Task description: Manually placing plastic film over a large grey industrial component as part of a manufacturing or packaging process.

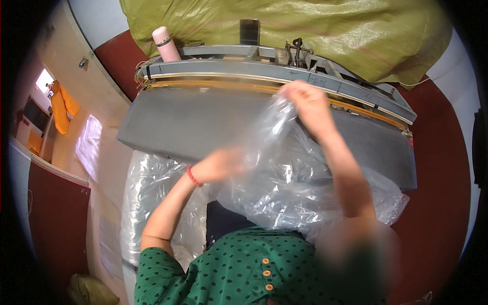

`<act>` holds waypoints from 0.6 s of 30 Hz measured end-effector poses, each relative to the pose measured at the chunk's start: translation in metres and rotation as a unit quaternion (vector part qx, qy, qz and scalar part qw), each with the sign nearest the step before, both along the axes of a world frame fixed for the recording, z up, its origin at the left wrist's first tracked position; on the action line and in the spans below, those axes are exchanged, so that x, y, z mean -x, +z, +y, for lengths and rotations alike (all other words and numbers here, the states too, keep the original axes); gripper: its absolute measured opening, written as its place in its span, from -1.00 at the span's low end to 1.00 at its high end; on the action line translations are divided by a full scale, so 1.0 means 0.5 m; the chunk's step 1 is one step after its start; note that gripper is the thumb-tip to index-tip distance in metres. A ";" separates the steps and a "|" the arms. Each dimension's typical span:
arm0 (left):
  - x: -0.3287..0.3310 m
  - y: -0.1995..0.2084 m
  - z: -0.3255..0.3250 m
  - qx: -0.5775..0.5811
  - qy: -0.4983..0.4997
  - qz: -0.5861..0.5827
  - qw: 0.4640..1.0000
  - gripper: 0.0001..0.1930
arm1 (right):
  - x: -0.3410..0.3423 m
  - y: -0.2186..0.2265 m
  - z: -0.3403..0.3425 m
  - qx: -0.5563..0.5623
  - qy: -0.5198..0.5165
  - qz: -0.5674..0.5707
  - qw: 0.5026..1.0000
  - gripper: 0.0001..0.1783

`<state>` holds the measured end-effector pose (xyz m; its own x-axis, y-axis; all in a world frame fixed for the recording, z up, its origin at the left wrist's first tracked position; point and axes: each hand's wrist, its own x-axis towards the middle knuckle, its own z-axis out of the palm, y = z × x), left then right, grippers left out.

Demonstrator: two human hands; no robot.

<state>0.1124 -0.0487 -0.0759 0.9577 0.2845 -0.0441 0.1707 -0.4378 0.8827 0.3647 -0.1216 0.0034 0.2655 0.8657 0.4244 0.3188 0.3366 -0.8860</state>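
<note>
Right hand (309, 108) grip pinches film (287, 173) over the grey surface (188, 119), rest bunched along the near edge; left hand (219, 165) blurred beside it, can't tell its grip; film could tear if snagged on the frame (213, 67).

High, wide head view

The scene is viewed from head height through a fisheye lens, aimed steeply down and forward. The shirt (229, 269) is caught closest, at the lower edge; the left hand (218, 165), right hand (307, 104) and film (284, 173) are seen near, mid-picture. The metal frame (213, 69) and green sheet (305, 30) are faced beyond, the door (96, 71) is taken in at left, and straight lines are bent outward
</note>
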 end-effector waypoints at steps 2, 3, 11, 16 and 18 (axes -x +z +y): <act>0.068 -0.063 -0.014 0.056 -0.136 0.061 0.987 -0.72 | -0.096 -0.008 -0.024 -0.020 -0.138 0.005 0.990 -0.85; 0.111 -0.093 -0.005 0.104 -0.162 0.141 0.971 -0.74 | -0.143 -0.013 -0.038 -0.061 -0.195 0.039 0.978 -0.82; 0.606 -0.001 0.324 -0.481 0.535 0.253 0.647 -0.81 | -0.573 -0.201 -0.317 -0.064 -0.513 -0.107 0.849 -0.75; 0.301 0.097 0.195 -0.325 0.464 -0.065 0.822 -0.71 | -0.719 -0.313 -0.526 -0.047 -0.487 -0.074 0.869 -0.70; 0.192 0.074 0.099 -0.468 0.243 0.038 0.849 -0.48 | -0.685 -0.303 -0.535 -0.060 -0.525 -0.027 0.849 -0.71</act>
